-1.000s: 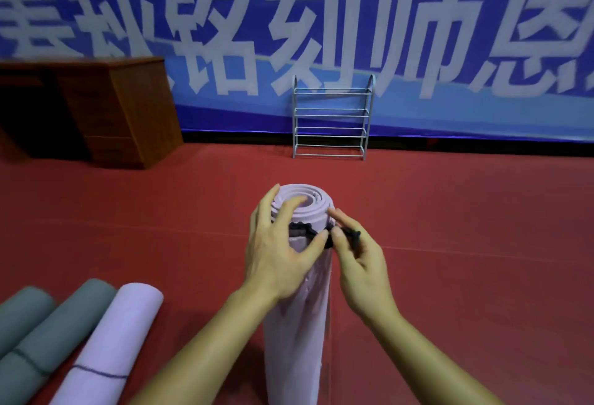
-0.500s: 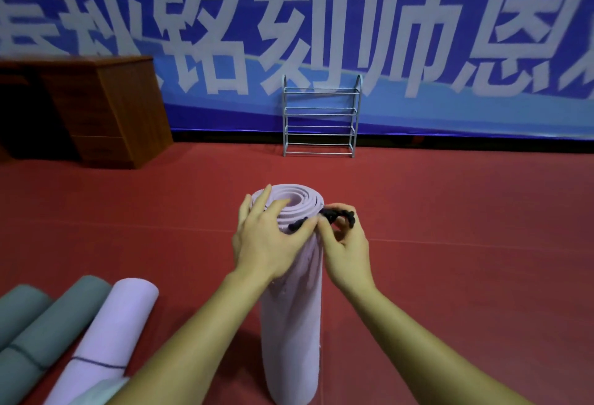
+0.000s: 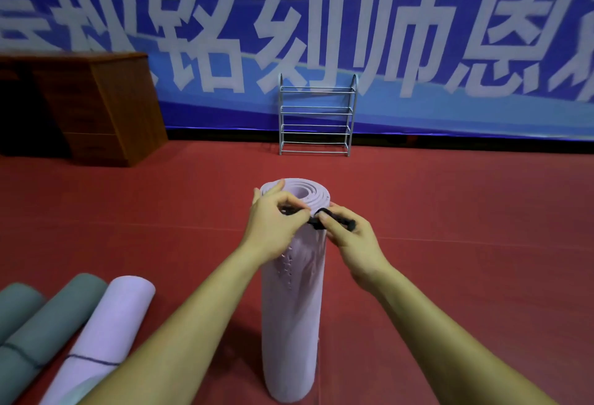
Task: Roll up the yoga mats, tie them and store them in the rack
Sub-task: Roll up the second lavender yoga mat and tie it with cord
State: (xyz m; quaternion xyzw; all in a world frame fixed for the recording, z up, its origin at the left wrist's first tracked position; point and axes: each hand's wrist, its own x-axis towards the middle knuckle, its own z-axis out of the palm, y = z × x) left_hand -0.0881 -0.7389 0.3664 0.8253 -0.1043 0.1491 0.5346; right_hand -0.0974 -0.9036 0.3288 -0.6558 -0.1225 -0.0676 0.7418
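Observation:
A rolled lilac yoga mat stands upright on the red floor in front of me. A black tie cord runs around its top end. My left hand presses against the left side of the roll's top and pinches the cord there. On the right side, my right hand pinches the other end of the cord. The metal rack stands bare against the far wall, well beyond the mat.
Three rolled mats lie at the bottom left: a lilac one and two grey ones, two of them with cords around them. A wooden desk stands at the back left. A blue banner covers the wall.
Both hands have shifted along the cord at the roll's top: the fingers of my left hand curled in, and my right hand pulled its end out to the right.

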